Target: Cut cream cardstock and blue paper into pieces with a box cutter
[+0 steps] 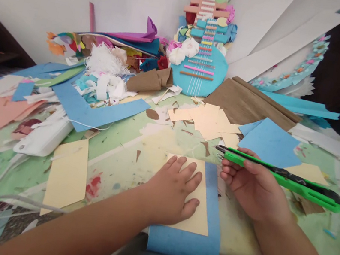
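Observation:
My left hand point(177, 192) lies flat with fingers spread on a cream sheet of paper point(198, 219). Under that sheet is a larger blue sheet point(183, 245), showing along the right side and the bottom, where it hangs over the table's front edge. To the right, my right hand point(254, 185) grips a green and black box cutter point(303, 189), held above the table with its tip pointing left. Whether the blade is out I cannot tell. A blue sheet point(272, 140) lies just beyond the cutter.
A blue paper guitar point(199, 69) leans against the wall. Cream scraps point(208, 121) and brown paper point(246, 101) lie before it. On the left are a white power strip point(47, 133), cables, an L-shaped blue piece point(94, 112), a cream sheet point(67, 173) and shredded white paper point(105, 62).

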